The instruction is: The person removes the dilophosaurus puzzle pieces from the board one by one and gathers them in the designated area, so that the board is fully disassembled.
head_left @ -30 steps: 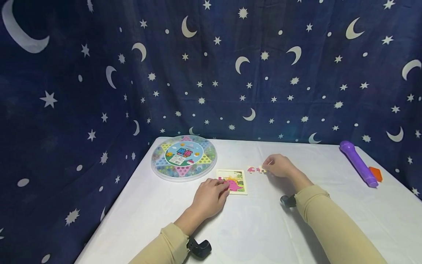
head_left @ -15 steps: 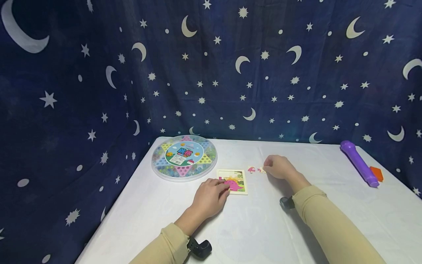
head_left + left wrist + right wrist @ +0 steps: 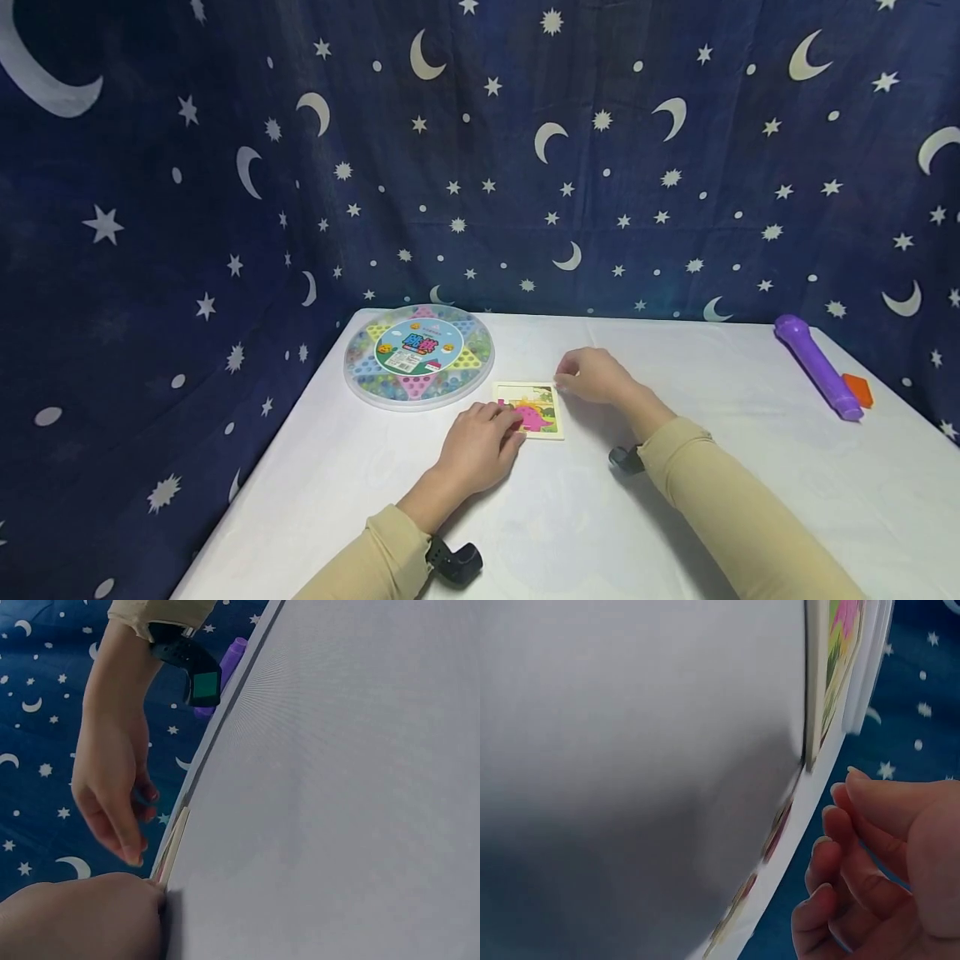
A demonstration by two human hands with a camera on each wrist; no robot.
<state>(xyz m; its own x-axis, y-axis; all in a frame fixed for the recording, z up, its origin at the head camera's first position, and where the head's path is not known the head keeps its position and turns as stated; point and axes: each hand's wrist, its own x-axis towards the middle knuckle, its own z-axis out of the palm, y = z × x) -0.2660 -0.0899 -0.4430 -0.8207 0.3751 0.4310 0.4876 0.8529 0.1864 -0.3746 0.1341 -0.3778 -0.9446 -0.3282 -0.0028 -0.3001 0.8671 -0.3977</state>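
Observation:
On the white table lies a small square jigsaw puzzle (image 3: 536,411) in a pale frame, showing a pink dinosaur. My left hand (image 3: 476,446) rests over its lower left part, fingertips on the picture and thumb at the near edge. My right hand (image 3: 596,377) hovers at the puzzle's upper right corner, fingers loosely bent and thumb near the index finger. No object shows between them in the right wrist view. Two loose puzzle pieces, one nearer the frame (image 3: 778,831) and one farther (image 3: 733,911), lie beside it in that view; my right hand hides them in the head view.
A round Chinese checkers set (image 3: 420,357) with a clear cover stands at the back left. Toward the right edge lie a purple microphone-shaped tube (image 3: 817,367) and an orange flat piece (image 3: 858,390). A dark blue star-patterned curtain (image 3: 480,158) borders the table.
My right hand has moved left, from the loose pieces to the puzzle's corner, and now covers those pieces in the head view. My left hand stays in place.

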